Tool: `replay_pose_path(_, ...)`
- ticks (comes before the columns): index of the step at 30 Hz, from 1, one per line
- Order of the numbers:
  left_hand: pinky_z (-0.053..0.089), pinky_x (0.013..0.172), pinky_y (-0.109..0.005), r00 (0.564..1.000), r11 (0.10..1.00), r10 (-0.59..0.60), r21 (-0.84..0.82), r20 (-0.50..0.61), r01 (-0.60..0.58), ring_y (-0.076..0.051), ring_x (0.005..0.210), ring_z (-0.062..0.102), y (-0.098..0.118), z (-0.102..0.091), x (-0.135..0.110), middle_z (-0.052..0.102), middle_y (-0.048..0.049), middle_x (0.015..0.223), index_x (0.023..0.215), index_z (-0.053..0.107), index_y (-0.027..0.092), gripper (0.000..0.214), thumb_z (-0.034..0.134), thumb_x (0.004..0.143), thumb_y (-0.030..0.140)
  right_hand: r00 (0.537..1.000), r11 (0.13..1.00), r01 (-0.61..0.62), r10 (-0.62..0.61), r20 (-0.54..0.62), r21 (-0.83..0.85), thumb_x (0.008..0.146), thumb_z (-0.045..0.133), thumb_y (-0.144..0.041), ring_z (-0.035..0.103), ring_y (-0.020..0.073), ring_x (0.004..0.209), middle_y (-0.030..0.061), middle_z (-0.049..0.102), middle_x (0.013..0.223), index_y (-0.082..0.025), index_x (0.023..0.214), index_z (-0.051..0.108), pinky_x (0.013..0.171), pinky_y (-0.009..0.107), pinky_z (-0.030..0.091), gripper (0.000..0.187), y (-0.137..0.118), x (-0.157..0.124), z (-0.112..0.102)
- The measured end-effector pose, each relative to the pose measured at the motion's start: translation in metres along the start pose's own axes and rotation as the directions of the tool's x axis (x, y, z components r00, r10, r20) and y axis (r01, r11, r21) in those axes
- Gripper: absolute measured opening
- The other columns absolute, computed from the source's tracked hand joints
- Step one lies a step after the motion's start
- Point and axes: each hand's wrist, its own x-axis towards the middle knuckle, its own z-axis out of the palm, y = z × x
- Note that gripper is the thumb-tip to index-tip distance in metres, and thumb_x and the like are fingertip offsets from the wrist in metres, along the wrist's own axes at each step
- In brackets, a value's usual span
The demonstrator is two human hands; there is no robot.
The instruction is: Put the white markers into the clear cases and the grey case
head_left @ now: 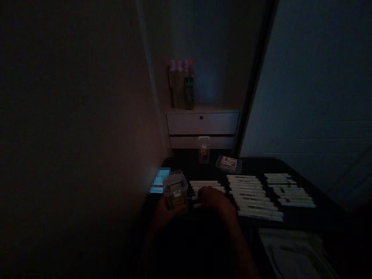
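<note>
The scene is very dark. My left hand (164,213) is closed round the lower part of a small clear plastic box (176,190) with a label, holding it just above a dark table (302,219). My right hand (213,200) lies next to the box over a row of white marker pens (205,185), fingers curled on one white marker (198,205). To the right, two more rows of white markers (252,195) with coloured caps lie side by side on the table.
A lit phone screen (159,181) glows left of the box. A small clear container (204,149) and a flat clear lid or box (229,163) stand further back. Behind them a white drawer unit (202,124) carries a striped container (181,83). Pale sheets (290,252) lie front right.
</note>
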Motion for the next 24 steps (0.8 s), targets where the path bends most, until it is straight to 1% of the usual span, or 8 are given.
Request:
replay_pose_path(4,0.065,0.085,-0.043,1.000,1.000,0.004,-0.004,0.006,-0.004,-0.033,0.098,0.079,0.000,0.001,0.001,0.083,-0.0116,0.106,0.113,0.068,0.015,0.066,0.093,0.054,0.034,1.000,0.999,0.007,-0.008,-0.017,-0.043,0.074,0.073,-0.011,0.075,0.0322,0.097,0.0161,0.079,0.107,-0.018,0.096,0.079,0.076,0.034,0.050,0.024,-0.005,-0.001,0.002)
replay_pose_path(8,0.065,0.085,-0.043,1.000,1.000,-0.002,-0.006,0.012,0.002,-0.033,0.099,0.079,0.000,0.000,0.002,0.083,-0.0101,0.107,0.113,0.068,0.017,0.067,0.095,0.054,0.032,0.996,0.997,0.053,-0.057,-0.073,-0.051,0.080,0.071,-0.017,0.073,0.0299,0.100,0.0147,0.078,0.111,-0.019,0.102,0.078,0.076,0.032,0.047,0.023,-0.004,-0.003,-0.004)
replay_pose_path(11,0.065,0.087,-0.042,1.000,1.000,0.009,-0.005,0.004,-0.009,-0.033,0.101,0.079,0.001,0.000,0.001,0.082,-0.0094,0.109,0.114,0.069,0.018,0.067,0.095,0.054,0.030,0.976,0.991,0.126,-0.118,-0.180,0.033,0.083,0.069,-0.021,0.072,0.0249,0.091,0.0092,0.078,0.099,-0.021,0.104,0.077,0.072,0.029,0.044,0.023,0.003,-0.004,-0.015)
replay_pose_path(13,0.065,0.087,-0.042,1.000,1.000,0.016,-0.005,0.006,-0.016,-0.033,0.101,0.078,0.001,-0.001,0.001,0.082,-0.0097,0.110,0.114,0.069,0.018,0.066,0.095,0.055,0.031,0.940,0.965,0.219,-0.168,-0.296,0.147,0.085,0.068,-0.025,0.068,0.0203,0.080,0.0043,0.075,0.087,-0.021,0.102,0.076,0.067,0.028,0.042,0.018,0.009,-0.005,-0.023)
replay_pose_path(15,0.065,0.088,-0.043,1.000,1.000,0.021,-0.002,0.020,-0.021,-0.034,0.102,0.078,0.000,-0.001,0.001,0.082,-0.0103,0.110,0.114,0.069,0.017,0.066,0.094,0.056,0.033,0.881,0.896,0.339,-0.195,-0.432,0.287,0.087,0.068,-0.031,0.062,0.0168,0.070,0.0006,0.069,0.077,-0.021,0.098,0.073,0.063,0.026,0.040,0.015,0.017,-0.007,-0.031)
replay_pose_path(18,0.065,0.090,-0.044,0.999,0.999,0.040,-0.009,0.020,-0.040,-0.034,0.105,0.078,-0.003,-0.001,0.001,0.081,-0.0108,0.115,0.120,0.067,0.017,0.070,0.094,0.057,0.034,0.802,0.741,0.476,-0.144,-0.579,0.475,0.086,0.072,-0.042,0.054,0.0146,0.063,-0.0024,0.061,0.070,-0.021,0.090,0.069,0.059,0.025,0.041,0.022,0.026,-0.010,-0.039)
replay_pose_path(21,0.065,0.089,-0.044,0.999,0.999,0.037,-0.018,0.011,-0.037,-0.034,0.104,0.078,-0.006,-0.001,0.002,0.081,-0.0116,0.114,0.120,0.066,0.017,0.072,0.095,0.056,0.033,0.784,0.588,0.504,-0.005,-0.620,0.633,0.083,0.075,-0.050,0.050,0.0128,0.058,-0.0032,0.058,0.067,-0.021,0.084,0.065,0.052,0.024,0.040,0.030,0.032,-0.013,-0.043)
replay_pose_path(24,0.065,0.089,-0.044,0.999,0.999,0.028,-0.027,0.036,-0.028,-0.033,0.103,0.078,-0.007,-0.002,0.003,0.081,-0.0123,0.113,0.119,0.067,0.017,0.068,0.093,0.059,0.032,0.758,0.391,0.519,0.200,-0.621,0.760,0.078,0.077,-0.049,0.046,0.0100,0.051,-0.0056,0.055,0.063,-0.021,0.086,0.063,0.044,0.021,0.035,0.031,0.035,-0.011,-0.044)
